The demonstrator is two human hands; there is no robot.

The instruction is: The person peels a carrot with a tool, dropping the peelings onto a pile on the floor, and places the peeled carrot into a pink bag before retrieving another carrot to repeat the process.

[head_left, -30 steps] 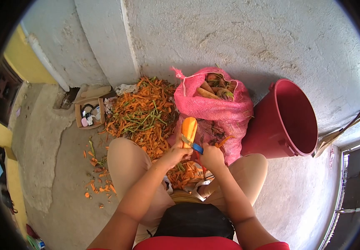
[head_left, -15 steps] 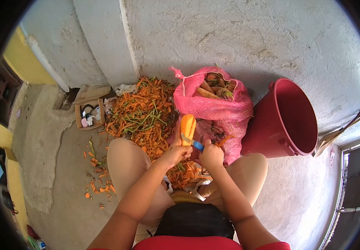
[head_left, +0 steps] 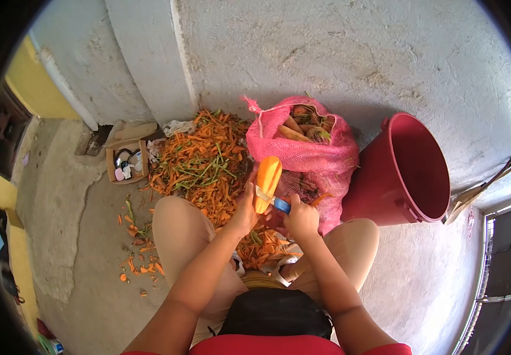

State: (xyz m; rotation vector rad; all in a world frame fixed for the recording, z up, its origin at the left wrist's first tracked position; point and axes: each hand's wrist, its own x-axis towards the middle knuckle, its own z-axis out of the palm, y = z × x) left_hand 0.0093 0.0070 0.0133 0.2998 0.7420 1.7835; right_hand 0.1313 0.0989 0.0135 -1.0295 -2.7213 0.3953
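My left hand is closed around the lower part of a thick orange carrot, which points up and away from me. Part of the carrot's surface looks bright and freshly pared. My right hand grips a knife by its blue handle. Its pale blade lies across the carrot, close to my left fingers. A strip of orange peel shows just beyond my right hand.
A large heap of carrot peelings lies against the wall. Beside it are a pink mesh sack holding carrots and a dark red bucket. A small cardboard box stands left; scattered scraps lie near my left knee.
The carrot has shifted slightly up in my grip and turned, showing more of its length. My left hand has changed its hold, while the knife stays nearly in place.
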